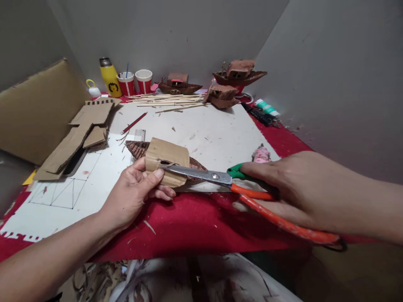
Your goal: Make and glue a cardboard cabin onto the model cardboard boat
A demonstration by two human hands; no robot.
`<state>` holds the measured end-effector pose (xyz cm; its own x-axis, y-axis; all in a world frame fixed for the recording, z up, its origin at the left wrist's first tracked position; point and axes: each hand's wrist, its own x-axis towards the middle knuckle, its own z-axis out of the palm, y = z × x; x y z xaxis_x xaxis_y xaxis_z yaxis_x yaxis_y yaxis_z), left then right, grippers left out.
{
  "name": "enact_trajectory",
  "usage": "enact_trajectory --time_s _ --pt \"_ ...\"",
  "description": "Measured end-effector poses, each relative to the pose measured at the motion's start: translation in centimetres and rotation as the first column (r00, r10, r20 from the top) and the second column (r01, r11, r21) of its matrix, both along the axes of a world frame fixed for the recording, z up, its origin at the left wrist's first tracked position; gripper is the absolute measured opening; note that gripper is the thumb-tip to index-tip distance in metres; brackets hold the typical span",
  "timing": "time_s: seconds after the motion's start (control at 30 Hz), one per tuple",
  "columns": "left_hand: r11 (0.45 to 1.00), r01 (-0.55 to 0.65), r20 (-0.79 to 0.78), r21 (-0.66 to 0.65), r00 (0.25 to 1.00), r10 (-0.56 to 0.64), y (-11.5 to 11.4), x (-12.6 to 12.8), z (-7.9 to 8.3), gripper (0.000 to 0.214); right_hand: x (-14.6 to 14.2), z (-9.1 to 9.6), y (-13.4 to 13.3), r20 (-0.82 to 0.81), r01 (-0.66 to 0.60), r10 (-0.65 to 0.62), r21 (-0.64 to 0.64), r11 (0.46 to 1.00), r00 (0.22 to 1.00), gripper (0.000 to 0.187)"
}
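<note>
My left hand (pixel 138 186) pinches the lower left edge of a bent piece of brown cardboard (pixel 170 151), thumb on top and fingers beneath. A dark slot is cut in that piece. My right hand (pixel 292 188) is wrapped round the handles of a pair of scissors (pixel 201 173), one green and one orange. The blades point left and their tips lie at the slot, close to my left thumb. Behind the cardboard a small brown model boat hull (pixel 138 147) lies on the white board, its middle hidden.
Thin sticks (pixel 170 100), finished model boats (pixel 179 84), paper cups (pixel 144 82) and a yellow bottle (pixel 110 77) stand at the back. Cut cardboard (pixel 78 134) lies left, a red pencil (pixel 134 123) mid-board, a pink-wrapped object (pixel 261 154) right. Grey walls enclose the red-covered table (pixel 195 226).
</note>
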<state>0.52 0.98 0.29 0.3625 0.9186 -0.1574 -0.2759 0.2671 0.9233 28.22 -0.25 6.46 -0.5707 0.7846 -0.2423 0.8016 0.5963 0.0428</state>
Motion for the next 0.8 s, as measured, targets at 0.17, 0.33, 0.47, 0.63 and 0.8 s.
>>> enact_trajectory --time_s 0.17,0.33,0.47,0.63,0.8 --pt "0.999 0.032 0.016 0.004 0.999 -0.032 -0.3 0.0 -0.3 0.022 -0.5 0.5 0.1 -0.018 -0.048 0.048 0.008 0.999 0.999 0.043" --pt "1.0 0.022 0.014 0.01 1.0 -0.022 -0.3 0.0 -0.2 0.023 -0.6 0.7 0.1 0.087 -0.073 0.065 0.095 0.993 0.994 0.035" --pt "1.0 0.022 0.005 0.012 1.0 -0.022 -0.2 0.0 0.0 0.021 -0.1 1.0 0.0 0.109 -0.026 0.017 0.089 0.996 0.994 0.044" --pt "0.998 0.054 0.01 0.01 0.998 -0.055 -0.2 0.0 -0.2 0.027 0.4 1.1 -0.1 0.093 -0.035 0.028 0.069 0.997 0.995 0.046" --pt "0.998 0.062 0.003 -0.004 0.998 -0.062 -0.3 0.0 -0.4 0.023 0.2 0.3 0.3 0.058 0.052 -0.05 -0.019 0.998 0.997 0.044"
